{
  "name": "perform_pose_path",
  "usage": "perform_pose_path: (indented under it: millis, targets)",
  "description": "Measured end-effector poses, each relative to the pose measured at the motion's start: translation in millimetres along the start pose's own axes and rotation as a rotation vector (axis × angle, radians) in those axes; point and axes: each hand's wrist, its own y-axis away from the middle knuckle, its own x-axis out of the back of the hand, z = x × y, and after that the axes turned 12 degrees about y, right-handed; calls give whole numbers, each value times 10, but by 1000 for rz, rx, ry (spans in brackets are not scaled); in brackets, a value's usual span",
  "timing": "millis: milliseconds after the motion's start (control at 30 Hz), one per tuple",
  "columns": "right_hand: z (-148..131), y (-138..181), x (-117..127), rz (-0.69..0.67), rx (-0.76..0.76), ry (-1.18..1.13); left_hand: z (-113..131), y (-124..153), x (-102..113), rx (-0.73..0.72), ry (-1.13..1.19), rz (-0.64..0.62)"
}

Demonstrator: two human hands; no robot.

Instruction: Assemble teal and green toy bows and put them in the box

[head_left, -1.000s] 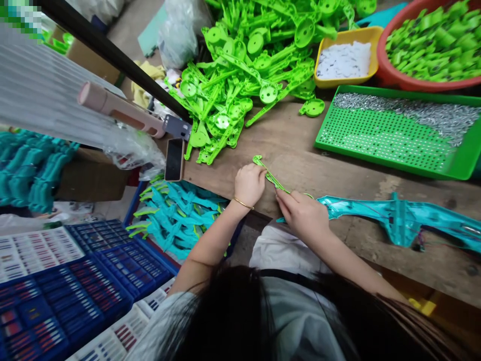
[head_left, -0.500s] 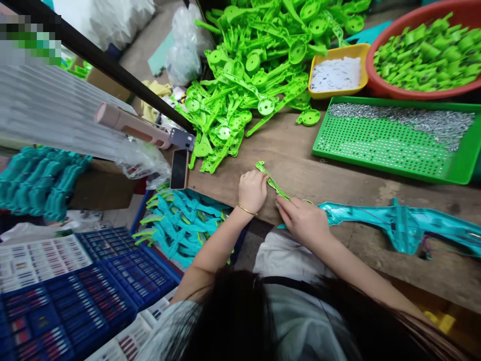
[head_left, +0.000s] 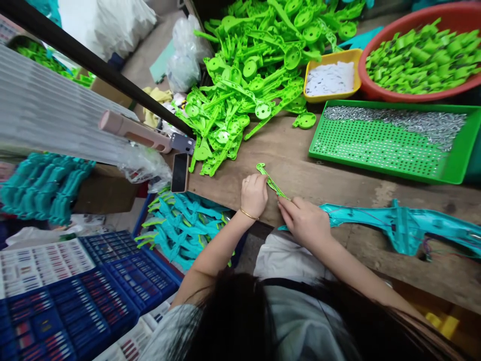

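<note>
A thin green plastic part (head_left: 269,179) lies across the wooden table (head_left: 338,185) near its front edge. My left hand (head_left: 254,193) is closed on its left stretch, a gold bangle on the wrist. My right hand (head_left: 305,220) is closed on its right end, where it meets a long teal plastic shell (head_left: 398,225) that stretches away to the right. The joint between the two parts is hidden under my right hand.
A heap of green plastic parts (head_left: 255,75) fills the table's back. A yellow tub (head_left: 330,77), a red basin of green pieces (head_left: 421,52) and a green perforated tray with screws (head_left: 391,138) stand at right. A phone (head_left: 180,172) sits at the table corner; teal parts (head_left: 180,220) and blue crates (head_left: 93,296) lie below.
Both hands keep their grip on the green part with only small finger shifts. The view has tilted slightly, so everything sits a little lower in frame.
</note>
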Motion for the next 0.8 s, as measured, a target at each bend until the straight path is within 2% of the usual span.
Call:
perform_pose_path:
  millis: [333, 600, 800]
  targets:
    - [19, -37, 1, -6, 5, 22, 106, -60, -10, 15, -136, -32]
    - [38, -10, -25, -108, -1, -1, -25, -40, 16, -47, -87, -122]
    - [29, -14, -20, -183, -6, -23, 44, 78, 69, -93, -174, -133]
